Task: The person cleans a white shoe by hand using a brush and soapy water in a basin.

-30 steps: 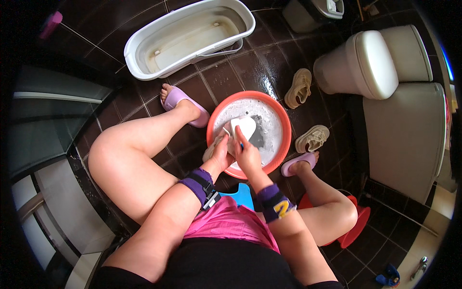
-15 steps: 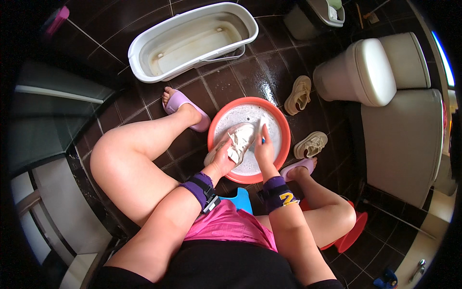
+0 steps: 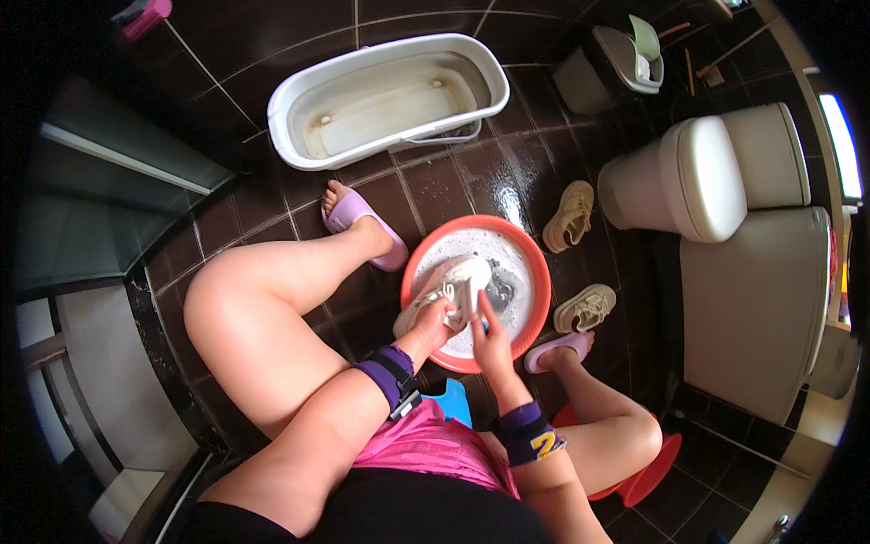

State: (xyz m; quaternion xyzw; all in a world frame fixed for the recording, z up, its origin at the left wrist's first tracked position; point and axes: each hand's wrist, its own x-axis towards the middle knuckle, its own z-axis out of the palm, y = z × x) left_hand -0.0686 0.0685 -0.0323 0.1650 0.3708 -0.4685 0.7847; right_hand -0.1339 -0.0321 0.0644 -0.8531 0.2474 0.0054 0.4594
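A white lace-up shoe (image 3: 464, 274) is tilted over a round orange-red basin (image 3: 541, 288) of sudsy water (image 3: 467, 243). My left hand (image 3: 436, 321) is closed round the shoe's side near its laces. In my right hand (image 3: 492, 344) is a slim white brush (image 3: 474, 292) with a bit of blue at the grip. The brush lies against the side of the shoe, and its bristles cannot be made out. Dark, open water shows through the foam just right of the shoe.
A long white tub (image 3: 281, 127) with shallow water stands at the back. Two beige shoes (image 3: 569, 218) lie on the wet tiles right of the basin, near a toilet (image 3: 702, 177) and a bin (image 3: 589, 82). A blue stool (image 3: 450, 403) and a red basin (image 3: 648, 471) are close to me.
The brush has come down from beside the shoe's toe onto its side, and the shoe has turned a little. A gap has opened in the foam. The whole view has shifted slightly.
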